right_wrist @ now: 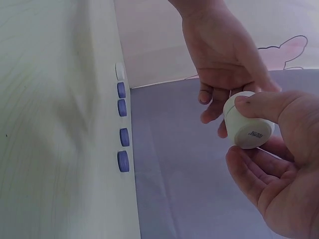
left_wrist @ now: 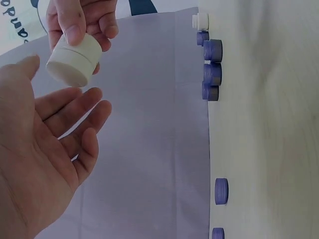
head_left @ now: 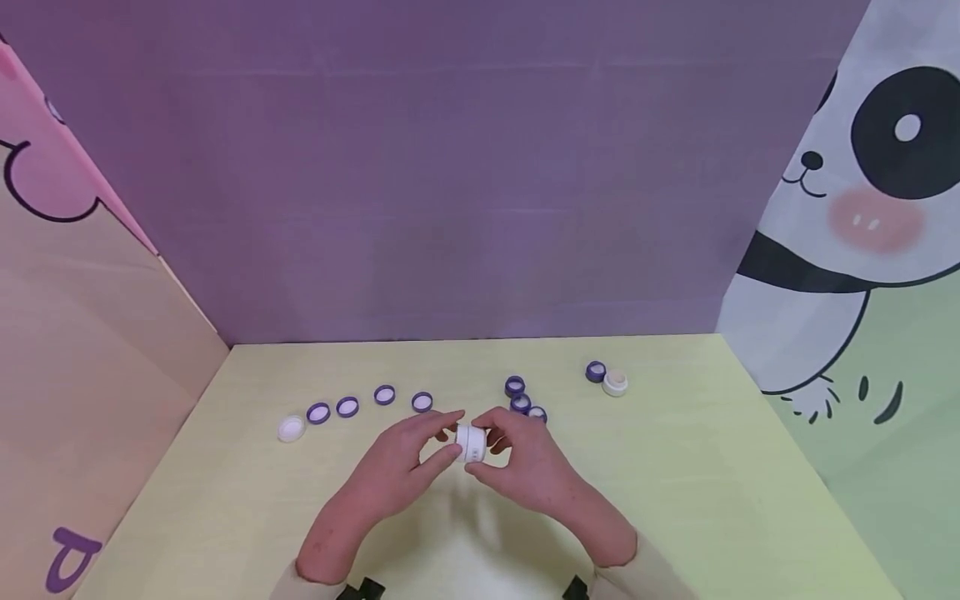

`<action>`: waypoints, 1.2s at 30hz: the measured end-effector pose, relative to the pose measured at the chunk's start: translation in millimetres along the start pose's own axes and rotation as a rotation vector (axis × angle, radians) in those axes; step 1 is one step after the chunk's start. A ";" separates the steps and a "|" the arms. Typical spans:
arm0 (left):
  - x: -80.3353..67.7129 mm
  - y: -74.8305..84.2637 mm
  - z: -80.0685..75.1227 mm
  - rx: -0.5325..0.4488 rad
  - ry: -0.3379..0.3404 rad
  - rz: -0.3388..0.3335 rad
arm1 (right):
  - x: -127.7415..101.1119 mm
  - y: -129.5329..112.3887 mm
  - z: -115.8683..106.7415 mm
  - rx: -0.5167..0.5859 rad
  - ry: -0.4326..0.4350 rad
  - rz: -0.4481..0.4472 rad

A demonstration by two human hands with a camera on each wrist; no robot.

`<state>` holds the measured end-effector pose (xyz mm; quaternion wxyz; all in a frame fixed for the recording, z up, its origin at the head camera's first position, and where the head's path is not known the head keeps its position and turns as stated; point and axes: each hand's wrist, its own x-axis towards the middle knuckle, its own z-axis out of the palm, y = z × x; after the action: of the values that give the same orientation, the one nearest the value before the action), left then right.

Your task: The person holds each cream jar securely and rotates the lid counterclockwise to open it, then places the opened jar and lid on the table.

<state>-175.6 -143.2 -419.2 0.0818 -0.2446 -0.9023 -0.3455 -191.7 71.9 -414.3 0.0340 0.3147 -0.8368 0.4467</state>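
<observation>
White jar pinched in right hand fingers, left hand fingers loose beside, eight purple caps.

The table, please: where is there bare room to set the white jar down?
Bare table lies right of the hands, and near the left edge below the lid row. It is crowded behind the white jar, around the purple jars.

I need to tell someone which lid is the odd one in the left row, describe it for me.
On the yellow table, a row of lids runs left of the hands. The white lid is at its far left end; its neighbours have purple rims.
</observation>
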 end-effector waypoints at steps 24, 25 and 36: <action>-2.7 0.2 -0.2 -0.028 0.021 0.042 | -1.9 0.3 -2.9 -0.013 -0.037 0.000; -2.4 -0.2 -0.3 -0.015 0.018 0.039 | -1.8 0.2 -2.9 -0.012 -0.036 -0.005; -2.1 -1.3 -2.9 -0.020 0.003 0.016 | -0.5 -0.9 -2.4 -0.025 -0.022 -0.014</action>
<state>-174.4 -146.8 -418.4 0.0833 -0.2521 -0.8967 -0.3542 -191.3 73.6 -412.3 0.0321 0.3250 -0.8405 0.4324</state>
